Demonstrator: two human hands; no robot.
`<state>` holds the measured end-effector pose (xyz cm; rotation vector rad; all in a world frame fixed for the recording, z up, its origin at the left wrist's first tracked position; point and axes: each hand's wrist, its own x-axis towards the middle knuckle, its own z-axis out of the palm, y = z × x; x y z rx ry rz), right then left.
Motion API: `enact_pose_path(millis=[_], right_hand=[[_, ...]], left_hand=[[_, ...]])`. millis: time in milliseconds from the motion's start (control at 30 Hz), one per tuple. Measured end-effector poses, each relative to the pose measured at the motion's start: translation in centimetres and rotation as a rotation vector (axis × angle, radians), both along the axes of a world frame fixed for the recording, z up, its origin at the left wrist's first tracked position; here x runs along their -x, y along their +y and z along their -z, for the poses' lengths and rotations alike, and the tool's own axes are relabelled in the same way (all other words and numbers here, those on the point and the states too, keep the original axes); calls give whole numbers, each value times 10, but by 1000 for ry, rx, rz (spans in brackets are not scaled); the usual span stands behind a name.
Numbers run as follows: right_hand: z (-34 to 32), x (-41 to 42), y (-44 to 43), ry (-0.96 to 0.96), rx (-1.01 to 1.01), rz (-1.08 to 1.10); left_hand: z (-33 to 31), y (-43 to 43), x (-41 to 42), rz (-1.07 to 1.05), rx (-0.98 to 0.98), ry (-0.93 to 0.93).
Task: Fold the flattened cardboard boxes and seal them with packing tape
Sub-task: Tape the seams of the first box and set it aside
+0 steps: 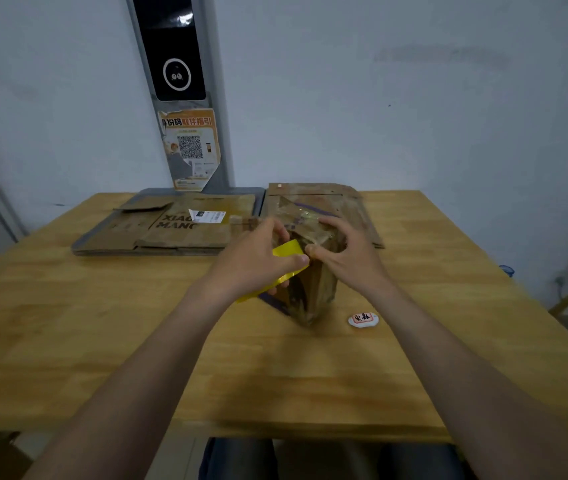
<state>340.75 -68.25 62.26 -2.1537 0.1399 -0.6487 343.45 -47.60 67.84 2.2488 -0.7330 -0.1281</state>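
A small brown cardboard box (315, 292) stands folded in the middle of the wooden table (102, 341). My left hand (258, 261) grips a yellow roll of packing tape (287, 252) against the box's left side, thumb on the tape. My right hand (348, 258) holds the top right of the box, its fingers curled over the upper flaps and thumb pressing near the tape's end. The box's top is partly hidden by both hands.
Flattened cardboard boxes lie at the back: a printed stack (175, 226) on the left, another pile (331, 202) behind my hands. A small white object with a red label (363, 319) lies right of the box. A wall with a black panel (171, 46) stands behind.
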Motion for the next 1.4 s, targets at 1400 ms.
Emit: enact_pose_path(millis=[1400], right_hand=[[28,-12,14,-218,670,246]], left_hand=[[23,-6,-58,78,-284,156]])
